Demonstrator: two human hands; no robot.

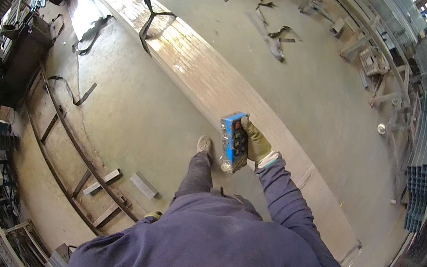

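Note:
My right hand (pixel 258 142), in a worn yellow-green work glove, is closed round a blue and black handheld remote control (pixel 233 142) with dark buttons on its face. The remote is held upright in front of my body. Low at my left side, only a bit of my gloved left hand (pixel 154 215) shows past my sleeve, its fingers hidden. Beyond the remote, a long pale bundle of ribbed metal profiles (pixel 207 68) runs diagonally from far left to near right. A black lifting strap (pixel 146 25) loops round its far part and rises out of view. Whether the bundle touches the floor I cannot tell.
A dark metal rail frame (pixel 76 156) lies on the floor to my left, near short metal blocks (pixel 144 185). Loose straps (pixel 75 94) lie on the floor. Steel racks (pixel 394 84) line the right side. Machinery (pixel 24 59) stands at the left.

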